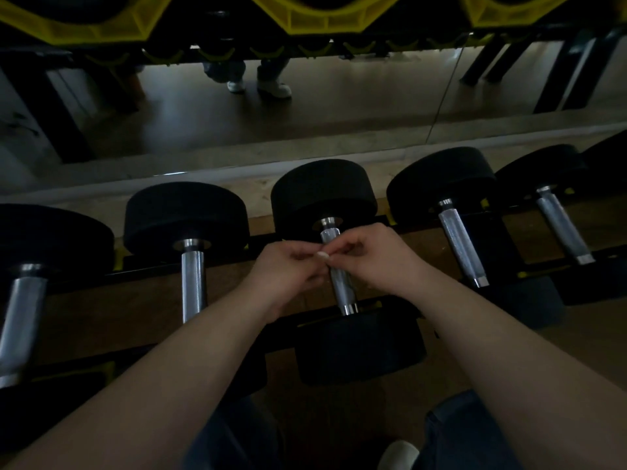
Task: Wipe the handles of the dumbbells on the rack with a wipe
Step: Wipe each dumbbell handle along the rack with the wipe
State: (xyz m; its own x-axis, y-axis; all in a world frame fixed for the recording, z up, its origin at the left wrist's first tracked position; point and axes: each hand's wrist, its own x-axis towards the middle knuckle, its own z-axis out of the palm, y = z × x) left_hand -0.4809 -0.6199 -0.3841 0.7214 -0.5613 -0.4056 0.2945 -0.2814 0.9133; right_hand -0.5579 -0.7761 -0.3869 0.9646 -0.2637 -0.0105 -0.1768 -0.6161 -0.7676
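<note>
Several black dumbbells with knurled steel handles lie side by side on the rack [400, 228]. Both my hands are over the middle dumbbell's handle [342, 290]. My left hand [288, 269] comes in from the left with curled fingers. My right hand [369, 262] comes in from the right, also curled. Their fingertips meet in a pinch just above the handle's upper half, hiding that stretch of it. A small pale spot [322, 255] shows where the fingertips meet; I cannot tell whether it is a nail or a bit of wipe. No wipe is plainly visible.
Neighbouring handles lie to the left [193, 283] and right [463, 242] of the middle one. Behind the rack a mirror [339, 106] shows the floor and a person's white shoes. A yellow-edged rack tier [325, 18] hangs overhead. My knees are below.
</note>
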